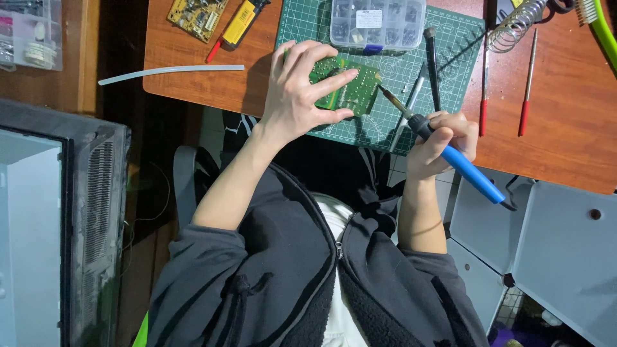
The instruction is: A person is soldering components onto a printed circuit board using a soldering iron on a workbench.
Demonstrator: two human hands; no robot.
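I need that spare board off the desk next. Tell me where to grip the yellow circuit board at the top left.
Probably by its two long edges, coming from above. The yellow circuit board lies flat on the wooden desk, its face crowded with components, so the edges are safest. A yellow tool lies just beside its right edge.

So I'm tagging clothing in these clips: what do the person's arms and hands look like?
Both hands, left hand and right hand, are bare, with no gloves or visible rings. Dark grey jacket sleeves are pushed up to the elbows, leaving the forearms uncovered.
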